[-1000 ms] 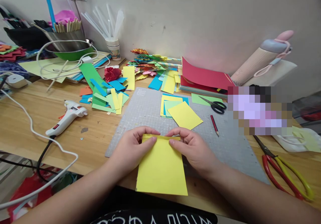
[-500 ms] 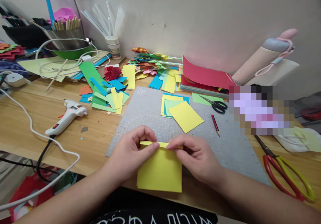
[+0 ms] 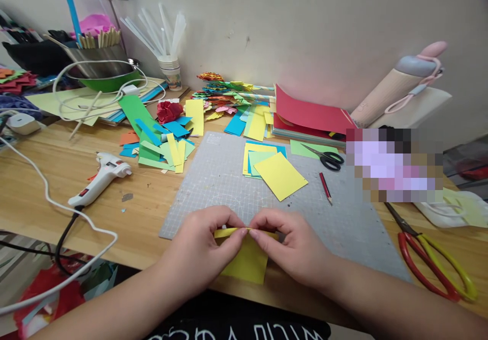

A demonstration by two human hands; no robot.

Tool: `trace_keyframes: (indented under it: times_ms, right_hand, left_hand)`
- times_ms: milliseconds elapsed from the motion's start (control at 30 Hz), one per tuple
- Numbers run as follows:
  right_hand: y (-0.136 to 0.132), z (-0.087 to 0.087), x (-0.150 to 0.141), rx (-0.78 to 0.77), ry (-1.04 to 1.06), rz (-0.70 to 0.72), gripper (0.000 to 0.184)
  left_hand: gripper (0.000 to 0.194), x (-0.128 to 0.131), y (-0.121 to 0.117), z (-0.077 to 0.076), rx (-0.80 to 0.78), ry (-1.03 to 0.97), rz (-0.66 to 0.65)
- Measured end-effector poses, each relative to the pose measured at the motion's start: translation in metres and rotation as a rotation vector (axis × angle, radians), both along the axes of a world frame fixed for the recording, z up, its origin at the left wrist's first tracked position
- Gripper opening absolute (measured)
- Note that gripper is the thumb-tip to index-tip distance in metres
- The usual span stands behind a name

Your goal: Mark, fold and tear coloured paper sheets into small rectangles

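A sheet of yellow paper (image 3: 246, 264) hangs between my hands over the front edge of the cutting mat, its top edge folded into a narrow strip. My left hand (image 3: 213, 238) pinches that fold with thumb and fingers. Close beside it, my right hand (image 3: 287, 241) grips the same fold, the two thumbs almost touching. The fingers hide much of the strip. Beyond the hands, a yellow paper square (image 3: 281, 176) overlaps a small stack of blue, green and yellow sheets (image 3: 249, 159) on the grey cutting mat (image 3: 213, 177).
A dark red pencil (image 3: 325, 187) and black scissors (image 3: 330, 159) lie on the mat. Red-and-yellow-handled scissors (image 3: 430, 264) rest at right. At left are a white glue gun (image 3: 101, 177) with its cord and coloured paper scraps (image 3: 163, 152). A red-covered pad (image 3: 312, 114) lies at the back.
Both hands have come closer together along the fold and sit slightly lower. The paper's top strip looks narrower, and the sheet's face is tilted differently.
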State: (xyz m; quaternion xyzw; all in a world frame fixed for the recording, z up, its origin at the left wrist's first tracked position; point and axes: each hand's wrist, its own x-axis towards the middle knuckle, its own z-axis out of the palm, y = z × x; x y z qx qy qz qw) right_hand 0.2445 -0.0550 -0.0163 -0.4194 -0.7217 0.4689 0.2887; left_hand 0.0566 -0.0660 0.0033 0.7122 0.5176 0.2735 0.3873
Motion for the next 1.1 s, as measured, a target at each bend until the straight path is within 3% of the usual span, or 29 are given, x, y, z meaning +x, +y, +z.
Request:
trace_keyframes:
  times_ms: [200, 300, 467, 600, 700, 833, 933, 1100]
  right_hand:
    - [-0.004, 0.0, -0.002, 0.206, -0.158, 0.015, 0.01]
    - [-0.005, 0.001, -0.004, 0.318, -0.158, 0.016, 0.014]
    - [0.003, 0.003, 0.002, 0.392, -0.14, -0.019, 0.015]
    - [0.016, 0.002, 0.013, 0.319, -0.148, -0.111, 0.015]
    - [0.021, 0.002, 0.016, 0.15, -0.035, -0.193, 0.015]
    - [0.013, 0.003, 0.008, -0.065, 0.172, -0.04, 0.006]
    - [0.005, 0.002, 0.002, -0.024, 0.065, 0.02, 0.01]
    - [0.002, 0.001, 0.0, 0.029, -0.052, 0.08, 0.018]
  left_hand:
    - [0.014, 0.003, -0.003, -0.003, 0.01, 0.078, -0.034]
    - [0.013, 0.004, -0.005, -0.004, 0.042, 0.026, -0.059]
    - [0.016, -0.002, -0.005, 0.002, 0.007, -0.058, 0.015]
    - [0.02, -0.019, -0.003, 0.008, -0.04, -0.071, 0.12]
    - [0.022, -0.029, -0.002, 0.009, -0.085, -0.074, 0.192]
    - [0.024, -0.025, -0.003, 0.004, -0.201, -0.158, 0.147]
    - [0.024, -0.016, 0.0, 0.002, -0.235, -0.164, 0.097]
    - [0.017, -0.008, 0.005, 0.005, -0.199, 0.007, -0.023]
